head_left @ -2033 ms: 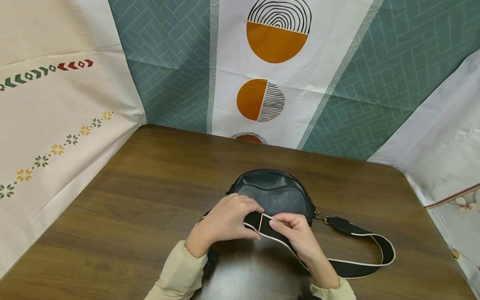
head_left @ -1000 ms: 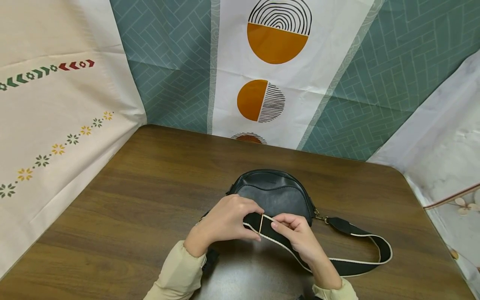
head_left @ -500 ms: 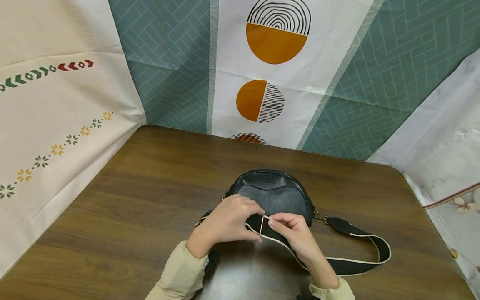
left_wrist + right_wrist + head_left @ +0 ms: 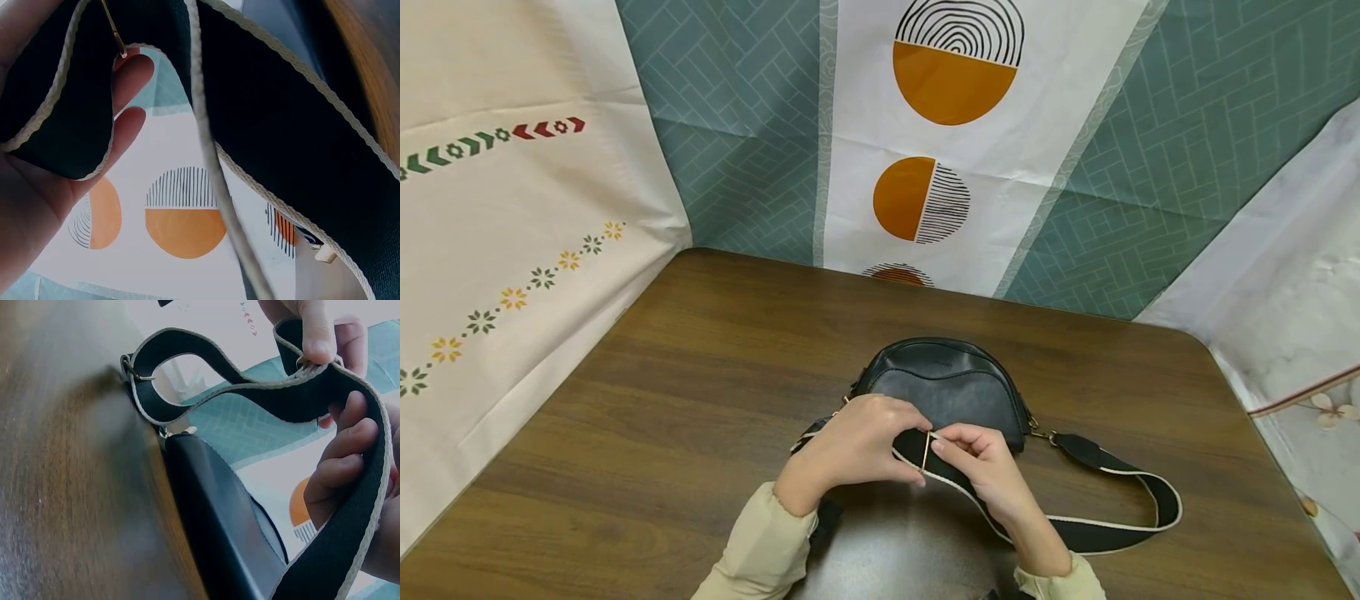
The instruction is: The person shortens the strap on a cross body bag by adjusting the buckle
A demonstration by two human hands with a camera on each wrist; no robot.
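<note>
A black half-moon shoulder bag lies on the table just behind both hands. Its wide black strap has cream edges and loops out to the right. My left hand pinches the thin gold slider buckle by its two ends, thumb below and fingers above. Close beside the buckle, my right hand pinches the strap between thumb and forefinger. In the right wrist view, the strap passes across the right palm, and a folded loop runs to a metal ring. The left hand partly hides the bag's lower left.
The brown wooden table extends around the bag. A teal and white patterned cloth hangs behind it, with pale cloths at the left and right. A gold clasp joins the strap to the bag's right side.
My right fingertips have come slightly nearer the slider buckle. The left hand has shifted a little right and down, uncovering more of the strap at its left. Both grips are kept.
</note>
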